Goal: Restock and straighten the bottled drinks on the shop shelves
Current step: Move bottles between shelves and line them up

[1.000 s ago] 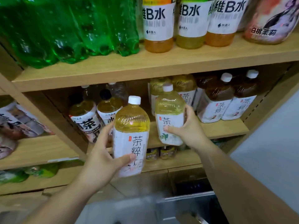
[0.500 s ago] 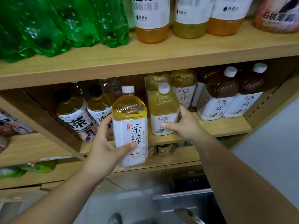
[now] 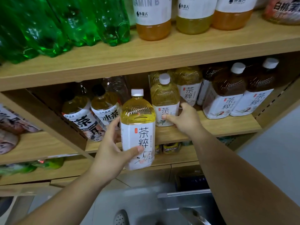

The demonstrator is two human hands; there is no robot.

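My left hand (image 3: 112, 151) grips a yellow tea bottle (image 3: 138, 125) with a white cap and white label, held upright in front of the middle shelf (image 3: 219, 125). My right hand (image 3: 185, 119) holds a second yellow tea bottle (image 3: 164, 98) that stands on the middle shelf, thumb on its label and fingers around its right side. More yellow tea bottles (image 3: 189, 83) stand behind it. Two dark brown tea bottles (image 3: 227, 93) with white caps stand to the right on the same shelf.
Black-capped yellow tea bottles (image 3: 103, 108) lean at the shelf's left. On the upper shelf (image 3: 146, 59) stand green bottles (image 3: 73, 25) and vitamin water bottles (image 3: 154, 18). A wooden divider (image 3: 53, 120) borders the bay on the left. A metal trolley (image 3: 183, 195) sits below.
My right hand has pushed its bottle further back onto the middle shelf. My left hand has brought its bottle up and closer to the shelf edge.
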